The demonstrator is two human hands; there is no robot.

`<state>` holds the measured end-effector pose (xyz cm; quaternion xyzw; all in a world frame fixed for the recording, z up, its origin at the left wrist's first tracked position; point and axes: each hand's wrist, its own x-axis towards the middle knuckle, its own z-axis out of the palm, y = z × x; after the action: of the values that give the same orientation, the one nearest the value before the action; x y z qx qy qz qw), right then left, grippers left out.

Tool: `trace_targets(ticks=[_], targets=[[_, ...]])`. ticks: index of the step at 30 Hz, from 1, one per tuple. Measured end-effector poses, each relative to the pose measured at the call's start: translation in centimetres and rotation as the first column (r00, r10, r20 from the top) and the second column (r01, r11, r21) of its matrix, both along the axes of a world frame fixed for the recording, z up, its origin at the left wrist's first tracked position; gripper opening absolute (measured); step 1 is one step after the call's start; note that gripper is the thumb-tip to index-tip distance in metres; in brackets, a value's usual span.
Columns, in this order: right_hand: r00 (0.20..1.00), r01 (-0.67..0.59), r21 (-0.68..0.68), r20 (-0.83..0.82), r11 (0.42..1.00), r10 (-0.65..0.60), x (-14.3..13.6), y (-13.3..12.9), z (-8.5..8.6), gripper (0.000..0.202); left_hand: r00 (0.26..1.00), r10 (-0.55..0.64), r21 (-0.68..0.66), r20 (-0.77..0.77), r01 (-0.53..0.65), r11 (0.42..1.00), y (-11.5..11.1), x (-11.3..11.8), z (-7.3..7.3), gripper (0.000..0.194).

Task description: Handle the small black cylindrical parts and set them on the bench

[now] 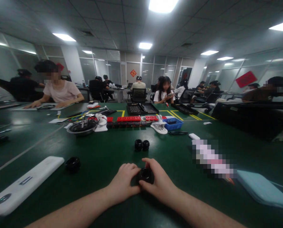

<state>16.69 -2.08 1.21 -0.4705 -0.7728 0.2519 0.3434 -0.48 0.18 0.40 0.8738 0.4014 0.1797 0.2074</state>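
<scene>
On the green tabletop right before me, a black, glossy round part [146, 174] with a dark hollow in its top sits between both hands. My right hand [160, 177] curls around it, thumb at the near side and index finger over the far side. My left hand [125, 180] closes in on the part's left side with thumb and fingers; some of its fingertips are hidden. Two similar black parts, a left one [138, 145] and a right one [146, 145], stand side by side beyond the hands. Another black part [72, 164] lies off to the left.
A long white device [28, 183] lies at the left, a light blue case [264, 188] at the right. Farther back are a metal bowl [81, 130] with cables, a red-and-black strip [132, 123], a white stand [159, 126] and a blue bin [173, 124]. People sit around.
</scene>
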Motion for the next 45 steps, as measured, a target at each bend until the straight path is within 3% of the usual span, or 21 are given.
trace_targets(ticks=[3, 7, 12, 16, 20, 28, 32, 39, 45], targets=[[1.000, -0.017, 0.005, -0.013, 1.000, 0.017, 0.04, -0.04, -0.06, 0.060, 1.000, -0.022, -0.007, 0.015, 0.022, 1.000, 0.00, -0.04, 0.12, 0.038], [0.998, -0.046, 0.020, -0.032, 0.999, 0.046, 0.17, -0.20, -0.03, 0.059, 1.000, -0.028, -0.011, -0.015, 0.027, 1.000, -0.05, 0.02, 0.25, 0.026], [0.994, -0.098, 0.047, -0.045, 0.994, 0.100, 0.29, -0.50, 0.25, 0.065, 1.000, -0.003, -0.019, -0.026, 0.003, 1.000, -0.10, 0.07, 0.27, 0.027], [0.999, -0.041, 0.022, 0.001, 0.999, 0.041, 0.22, -0.31, 0.11, 0.074, 0.999, -0.029, -0.003, -0.030, 0.029, 1.000, -0.03, -0.03, 0.09, 0.026], [1.000, 0.001, 0.001, 0.012, 1.000, -0.001, 0.13, 0.02, -0.30, 0.066, 1.000, -0.019, 0.015, -0.024, 0.020, 1.000, -0.07, 0.00, -0.03, 0.028], [0.997, -0.070, 0.027, -0.032, 0.997, 0.071, 0.30, -0.44, 0.20, 0.061, 1.000, -0.008, -0.001, -0.024, 0.008, 1.000, 0.21, 0.02, -0.33, 0.028], [0.991, -0.131, 0.000, -0.014, 0.991, 0.131, 0.32, -0.61, 0.54, 0.067, 0.999, -0.014, 0.009, -0.035, 0.014, 1.000, 0.23, -0.08, -0.45, 0.030], [1.000, 0.019, -0.039, 0.014, 0.999, -0.019, 0.11, -0.09, 0.22, 0.063, 1.000, -0.018, 0.011, -0.024, 0.018, 1.000, 0.11, -0.07, -0.27, 0.026], [0.998, -0.059, -0.001, -0.023, 0.998, 0.059, 0.15, -0.14, -0.14, 0.067, 1.000, -0.013, 0.005, -0.005, 0.013, 1.000, -0.13, -0.04, 0.21, 0.023]])
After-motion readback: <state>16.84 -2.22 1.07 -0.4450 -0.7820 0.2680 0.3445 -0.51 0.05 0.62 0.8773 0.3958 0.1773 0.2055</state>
